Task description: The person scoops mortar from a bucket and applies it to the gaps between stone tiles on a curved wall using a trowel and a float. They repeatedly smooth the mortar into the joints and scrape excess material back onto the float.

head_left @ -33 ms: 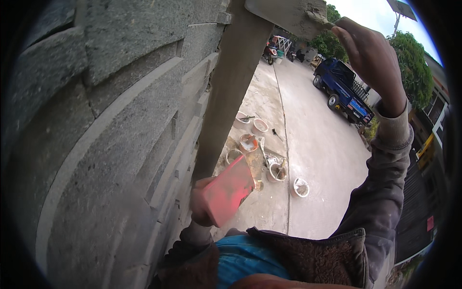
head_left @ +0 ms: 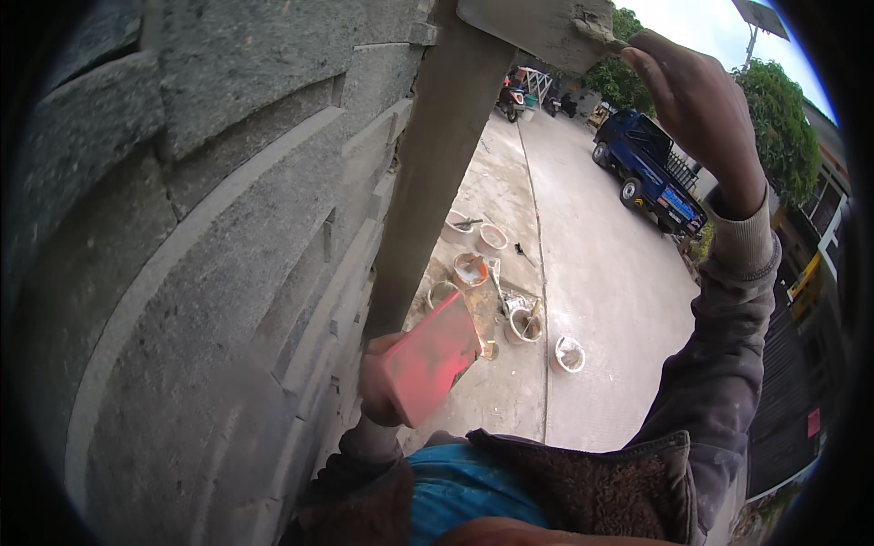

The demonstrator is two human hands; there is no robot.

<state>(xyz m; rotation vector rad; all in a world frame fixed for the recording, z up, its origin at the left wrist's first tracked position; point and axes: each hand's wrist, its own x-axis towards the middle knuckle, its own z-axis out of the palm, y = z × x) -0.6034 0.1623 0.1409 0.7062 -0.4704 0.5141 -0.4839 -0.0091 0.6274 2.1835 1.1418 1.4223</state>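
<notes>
My right hand (head_left: 692,109) is raised at the upper right, closed on the handle of a flat, mortar-smeared metal trowel (head_left: 537,27), whose blade lies at the top of a grey plastered strip (head_left: 423,200). This strip runs along the edge of the grey stone-block wall (head_left: 237,182) on my left. Lower down beside the wall, my left hand (head_left: 381,382) grips a red rectangular board-like tool (head_left: 428,355) with dark smudges on it. Its far side is partly hidden.
Below are several buckets (head_left: 523,324) and tools on pale pavement (head_left: 601,273). A blue pickup (head_left: 651,177) is parked at right, with scooters (head_left: 512,98) farther back, trees (head_left: 778,127) and a dark gate (head_left: 774,391).
My right hand and the trowel have shifted very slightly to the left; otherwise the view is almost the same.
</notes>
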